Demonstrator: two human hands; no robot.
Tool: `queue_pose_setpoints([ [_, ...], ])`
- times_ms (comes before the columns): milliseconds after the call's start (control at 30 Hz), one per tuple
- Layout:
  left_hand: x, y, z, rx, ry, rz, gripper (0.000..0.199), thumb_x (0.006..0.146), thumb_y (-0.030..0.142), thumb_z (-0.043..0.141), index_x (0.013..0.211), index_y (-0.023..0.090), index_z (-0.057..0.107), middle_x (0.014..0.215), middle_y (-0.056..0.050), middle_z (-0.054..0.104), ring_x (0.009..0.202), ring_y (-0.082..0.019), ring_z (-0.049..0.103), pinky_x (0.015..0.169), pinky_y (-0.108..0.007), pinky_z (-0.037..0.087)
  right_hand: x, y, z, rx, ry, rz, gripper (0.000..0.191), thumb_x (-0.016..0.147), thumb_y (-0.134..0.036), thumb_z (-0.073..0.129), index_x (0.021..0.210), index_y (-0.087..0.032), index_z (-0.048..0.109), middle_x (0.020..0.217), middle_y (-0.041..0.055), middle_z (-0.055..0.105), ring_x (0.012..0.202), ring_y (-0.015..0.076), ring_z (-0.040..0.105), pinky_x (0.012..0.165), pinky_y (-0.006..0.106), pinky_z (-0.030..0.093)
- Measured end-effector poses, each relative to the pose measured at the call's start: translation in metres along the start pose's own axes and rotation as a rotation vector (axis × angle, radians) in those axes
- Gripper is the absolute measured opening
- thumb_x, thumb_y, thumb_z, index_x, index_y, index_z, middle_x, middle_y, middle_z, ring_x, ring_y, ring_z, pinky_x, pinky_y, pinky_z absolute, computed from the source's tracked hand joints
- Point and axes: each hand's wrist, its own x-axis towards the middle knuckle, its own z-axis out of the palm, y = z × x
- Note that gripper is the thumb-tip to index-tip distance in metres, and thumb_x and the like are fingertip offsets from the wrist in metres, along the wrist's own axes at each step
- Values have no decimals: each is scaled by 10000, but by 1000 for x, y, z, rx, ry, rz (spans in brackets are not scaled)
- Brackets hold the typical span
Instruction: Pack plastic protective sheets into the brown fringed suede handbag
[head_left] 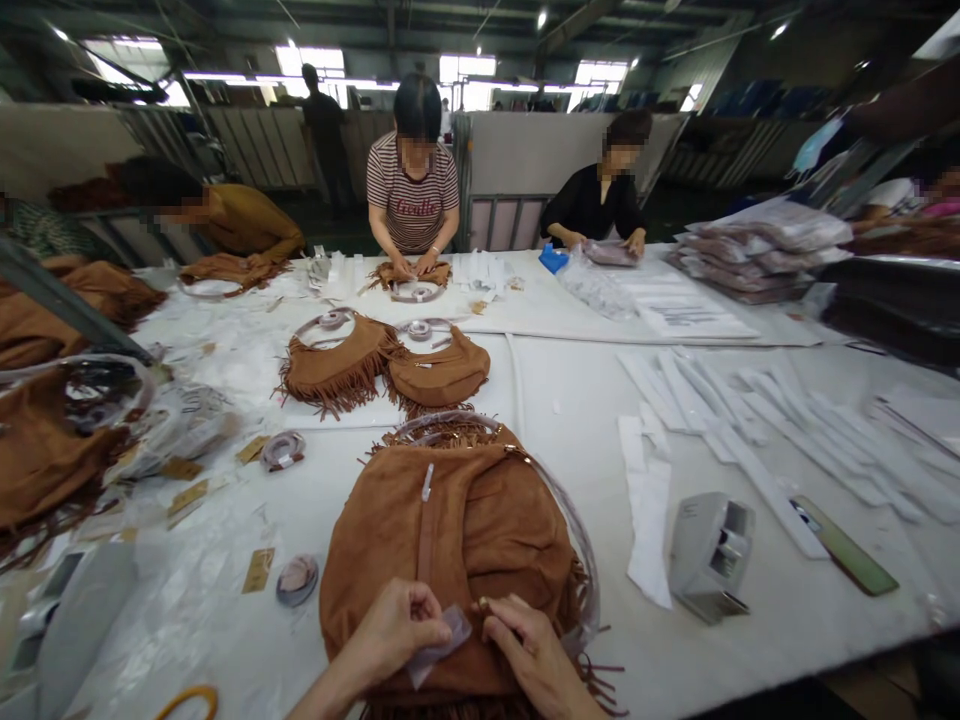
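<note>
A large brown suede-like handbag (375, 510) with fringe and a plastic-wrapped handle (585, 540) lies on the white table in front of me. Over its lower part, my left hand (397, 625) pinches a small see-through plastic piece (450, 630). My right hand (529, 640) is closed close beside it, thumb and forefinger together against the bag. Something small and pale gold shows at those fingertips, too small to name. Higher on the bag, a wrapped zipper pull (427, 483) lies on the suede.
A grey tape dispenser (709, 555), a green phone-like slab (847, 545) and white strips (705, 400) lie to the right. Rolled straps (283, 450), tags (259, 570) and orange scissor handles (187, 700) are left. Fringed bags (337, 360) lie ahead; co-workers (412, 190) work across the table.
</note>
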Motion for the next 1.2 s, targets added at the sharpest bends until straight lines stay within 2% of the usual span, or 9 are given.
queue_pose_setpoints([
  [267, -3, 7, -10, 181, 7, -14, 166, 625, 264, 597, 661, 118, 668, 579, 15, 613, 554, -108, 494, 496, -202, 273, 4, -8, -3, -97, -48, -36, 393, 932, -417, 338, 686, -202, 556, 685, -9, 564, 743, 155, 490, 672, 279, 325],
  [433, -8, 16, -16, 372, 16, 9, 201, 650, 292, 575, 697, 136, 693, 618, 9, 643, 591, -120, 516, 526, -210, 275, 6, -12, -4, -141, -93, -93, 392, 937, -390, 335, 670, -196, 546, 664, -20, 565, 690, 136, 478, 685, 279, 316],
  [567, -11, 22, -19, 465, -6, 30, 236, 685, 316, 540, 722, 154, 707, 635, 3, 651, 599, -126, 522, 532, -217, 268, 7, -14, -6, -182, -124, -94, 378, 934, -381, 340, 713, -210, 594, 692, -13, 609, 742, 154, 490, 706, 283, 324],
  [733, -13, 26, -21, 492, -41, 46, 260, 704, 333, 529, 759, 165, 721, 643, -4, 659, 592, -129, 523, 524, -221, 258, 10, -17, -7, -212, -161, -103, 339, 926, -318, 354, 784, -229, 648, 753, -11, 662, 762, 157, 513, 723, 284, 331],
  [933, -13, 30, -20, 461, -80, 85, 275, 732, 341, 522, 793, 167, 725, 655, -4, 670, 597, -133, 537, 528, -216, 274, 15, -17, -2, -257, -176, -119, 306, 886, -248, 411, 686, -220, 641, 676, -17, 649, 696, 145, 516, 734, 283, 336],
  [1100, -10, 35, -10, 408, -117, 139, 277, 750, 362, 528, 782, 161, 716, 706, -4, 681, 623, -133, 545, 579, -213, 319, 16, -23, 3, -261, -167, -134, 316, 891, -253, 410, 673, -209, 635, 672, -2, 632, 713, 149, 516, 731, 284, 346],
  [1200, -10, 39, -6, 402, -125, 144, 309, 777, 374, 494, 778, 151, 708, 683, -4, 667, 606, -128, 527, 563, -216, 307, 11, -22, -5, -201, -150, -129, 299, 909, -293, 387, 798, -223, 656, 781, 18, 651, 800, 166, 531, 749, 292, 365],
])
